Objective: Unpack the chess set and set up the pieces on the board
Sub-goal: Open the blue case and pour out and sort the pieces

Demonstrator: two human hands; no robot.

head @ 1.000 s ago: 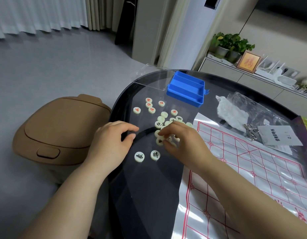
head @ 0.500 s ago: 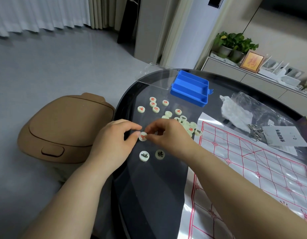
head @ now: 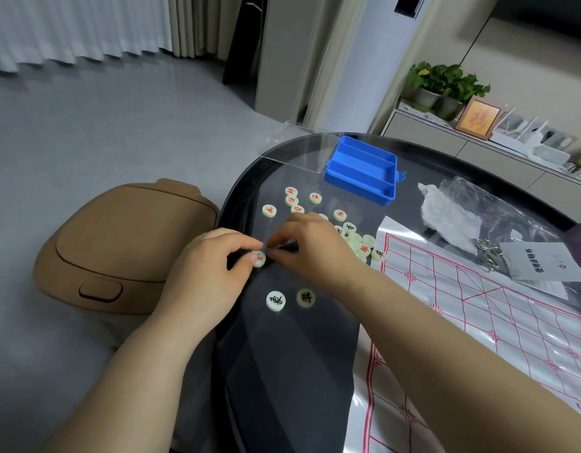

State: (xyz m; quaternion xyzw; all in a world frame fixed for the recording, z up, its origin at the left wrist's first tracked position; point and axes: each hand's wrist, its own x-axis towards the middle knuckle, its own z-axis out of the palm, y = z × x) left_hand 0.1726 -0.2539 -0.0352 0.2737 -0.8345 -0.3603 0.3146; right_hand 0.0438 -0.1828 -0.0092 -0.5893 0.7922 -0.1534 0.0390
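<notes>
Red-marked cream disc (head: 259, 258) pinched at the fingers (head: 238, 238), two black-marked discs (head: 276, 300) flat just nearer, loose disc cluster (head: 364, 248) just beyond, red-gridded board (head: 478, 305) flat to their right, open blue tray (head: 364, 168) farther beyond.

Two hands show: the left hand (head: 204, 273) and the right hand (head: 310, 246). One lone piece (head: 258, 258) is pinched at the left fingertips. Six red-marked pieces (head: 291, 201) lie scattered beyond the hands, and two black-marked pieces (head: 275, 301) lie nearer. The heap (head: 364, 246) is partly hidden by the right hand, so it cannot be counted. On the one dark surface (head: 282, 387) are one board sheet (head: 462, 282), one blue tray (head: 357, 188), one clear lid (head: 299, 148), one plastic bag (head: 498, 207) and one printed card (head: 544, 261). Elsewhere are one brown bin (head: 119, 243), two potted plants (head: 446, 83) and one framed picture (head: 477, 119).
</notes>
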